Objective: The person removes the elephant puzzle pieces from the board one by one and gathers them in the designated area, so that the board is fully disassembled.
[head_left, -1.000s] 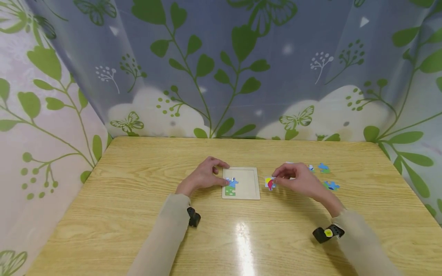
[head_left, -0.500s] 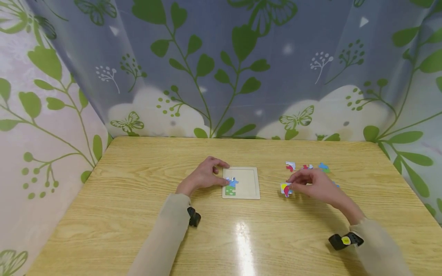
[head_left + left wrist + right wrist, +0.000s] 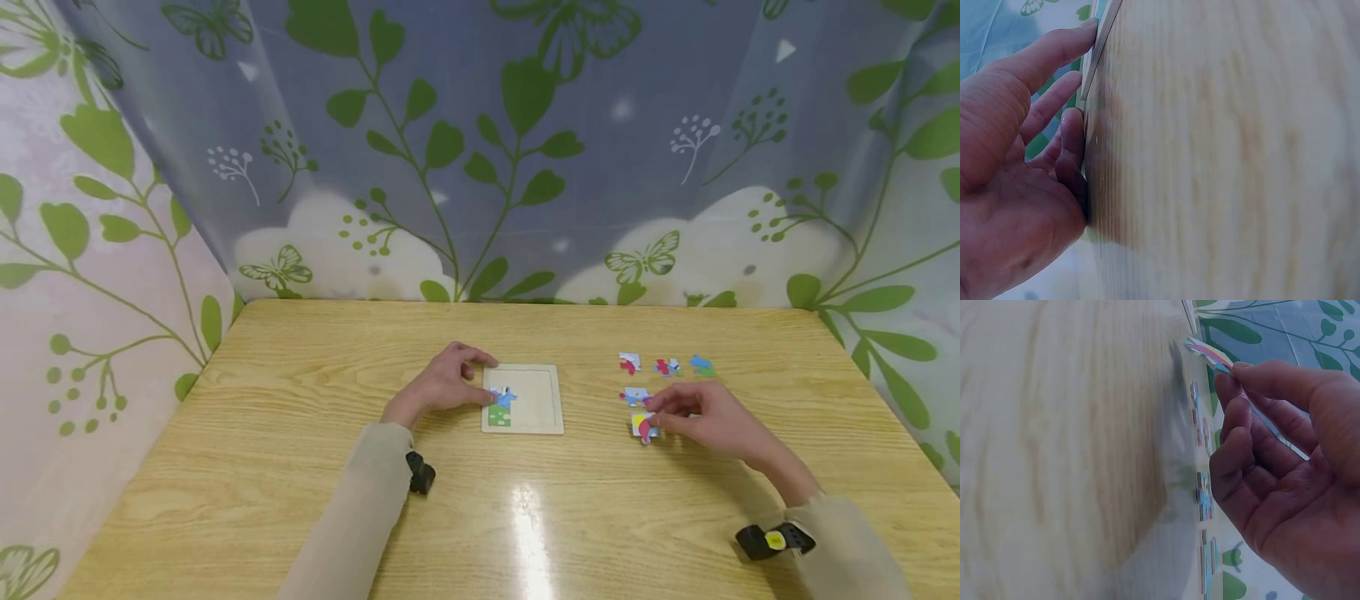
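In the head view a square wooden puzzle tray (image 3: pixel 536 400) lies flat on the table. Blue and green puzzle pieces (image 3: pixel 500 414) fill part of its left side. My left hand (image 3: pixel 442 385) rests at the tray's left edge, thumb over the pieces and forefinger by the far left corner; the left wrist view shows its fingers spread and relaxed. Between thumb and fingertips my right hand (image 3: pixel 701 421) pinches a puzzle piece (image 3: pixel 642 427) with yellow, red and white on it. The right wrist view shows this piece (image 3: pixel 1210 355) tilted and raised off the table.
Beyond the right hand lie loose pieces: a red and white one (image 3: pixel 630 362), a red one with white (image 3: pixel 665 367), a blue and green one (image 3: pixel 702 365), and a blue one (image 3: pixel 635 396). A leaf-patterned curtain (image 3: pixel 480 167) stands behind the wooden table (image 3: pixel 300 375).
My right hand has moved right and towards me, away from the tray, carrying the pinched piece. Loose pieces behind it have come into view. The left hand has stayed on the tray.
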Tool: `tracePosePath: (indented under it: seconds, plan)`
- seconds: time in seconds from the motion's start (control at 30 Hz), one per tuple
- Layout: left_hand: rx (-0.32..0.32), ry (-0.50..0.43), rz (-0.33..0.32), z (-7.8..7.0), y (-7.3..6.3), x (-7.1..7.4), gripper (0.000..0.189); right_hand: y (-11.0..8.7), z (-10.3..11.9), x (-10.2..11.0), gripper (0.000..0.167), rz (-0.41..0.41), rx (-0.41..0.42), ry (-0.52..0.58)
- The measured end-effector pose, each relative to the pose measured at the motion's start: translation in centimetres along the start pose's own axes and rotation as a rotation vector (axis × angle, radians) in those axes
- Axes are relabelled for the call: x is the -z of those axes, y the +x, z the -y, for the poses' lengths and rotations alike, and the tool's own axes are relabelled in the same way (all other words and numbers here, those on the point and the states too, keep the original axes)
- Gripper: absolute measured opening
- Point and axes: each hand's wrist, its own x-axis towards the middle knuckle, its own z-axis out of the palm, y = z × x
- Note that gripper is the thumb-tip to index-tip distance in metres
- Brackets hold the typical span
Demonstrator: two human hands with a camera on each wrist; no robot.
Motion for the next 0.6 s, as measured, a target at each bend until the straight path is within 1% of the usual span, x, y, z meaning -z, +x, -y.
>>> tracePosePath:
  seconds: [0.17, 0.33, 0.5, 0.6]
  plan:
    - [0.001, 0.006, 0.003, -0.04, -0.04, 0.01, 0.050, -0.16, -0.46, -0.05, 0.016, 0.006, -0.012, -0.018]
    - [-0.002, 0.011, 0.003, -0.06, -0.09, 0.03, 0.050, -0.11, -0.72, -0.21, 0.014, 0.008, -0.004, -0.048]
    - [-0.016, 0.020, 0.011, 0.00, -0.20, 0.06, 0.049, -0.14, -0.73, -0.34, 0.013, 0.001, -0.009, -0.085]
    - [-0.031, 0.022, 0.003, 0.03, -0.45, 0.14, 0.047, -0.26, -0.73, -0.33, 0.013, -0.014, -0.009, -0.101]
